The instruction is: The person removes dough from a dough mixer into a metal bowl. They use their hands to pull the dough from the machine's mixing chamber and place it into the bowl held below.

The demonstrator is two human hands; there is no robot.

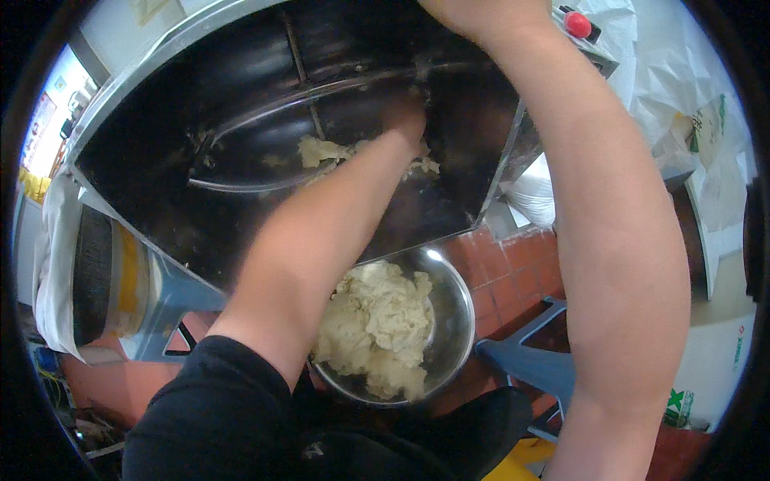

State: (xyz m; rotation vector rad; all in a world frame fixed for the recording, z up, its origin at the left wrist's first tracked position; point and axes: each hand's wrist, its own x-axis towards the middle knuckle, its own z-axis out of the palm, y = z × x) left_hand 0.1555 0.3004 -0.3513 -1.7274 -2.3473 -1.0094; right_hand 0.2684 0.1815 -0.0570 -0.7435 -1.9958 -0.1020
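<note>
My left hand (410, 114) reaches down into the dark metal trough (162, 156) of what looks like a dough mixer. It is blurred and in shadow, so its fingers and anything in them are hidden. Scraps of pale dough (319, 151) lie around it, by a curved metal mixing bar (258, 187). Up at the top edge, my right hand (460, 13) is mostly cut off by the picture's rim, near the trough's far right side. Below the trough's front lip, a round stainless steel bowl (460, 327) holds a big lumpy mass of dough (385, 318).
A red knob (577, 24) sits at the upper right, beside white plastic sheeting (668, 66). Blue plastic stool legs (535, 361) stand right of the bowl on red floor tiles (490, 258). At left, a container with a yellow band (127, 282) stands on a blue support (174, 282).
</note>
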